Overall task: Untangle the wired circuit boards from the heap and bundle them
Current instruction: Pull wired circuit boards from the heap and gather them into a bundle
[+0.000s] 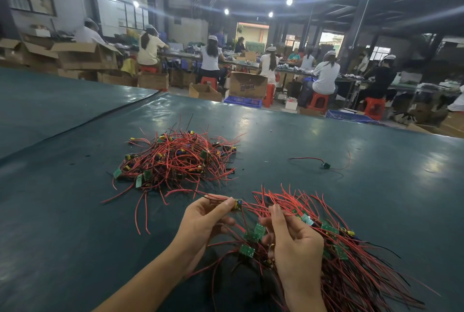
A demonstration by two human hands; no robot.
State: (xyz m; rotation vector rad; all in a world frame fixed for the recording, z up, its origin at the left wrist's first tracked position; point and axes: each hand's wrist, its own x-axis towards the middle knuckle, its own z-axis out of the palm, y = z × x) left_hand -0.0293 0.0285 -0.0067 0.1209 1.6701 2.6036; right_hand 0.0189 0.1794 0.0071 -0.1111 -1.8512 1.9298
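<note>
A tangled heap (175, 161) of small green circuit boards with red and black wires lies on the dark green table (75, 211), in front of my hands. My left hand (203, 218) pinches one small wired board (236, 204) between thumb and fingertip, its wires trailing toward the heap. My right hand (293, 238) grips a large bundle (351, 256) of boards with their red wires fanned out to the right and toward me. The two hands are close together, just above the table.
One loose wired board (325, 165) lies alone on the table to the right of the heap. Beyond the table's far edge (276, 108) stand cardboard boxes (247, 85), red stools and several seated workers at benches.
</note>
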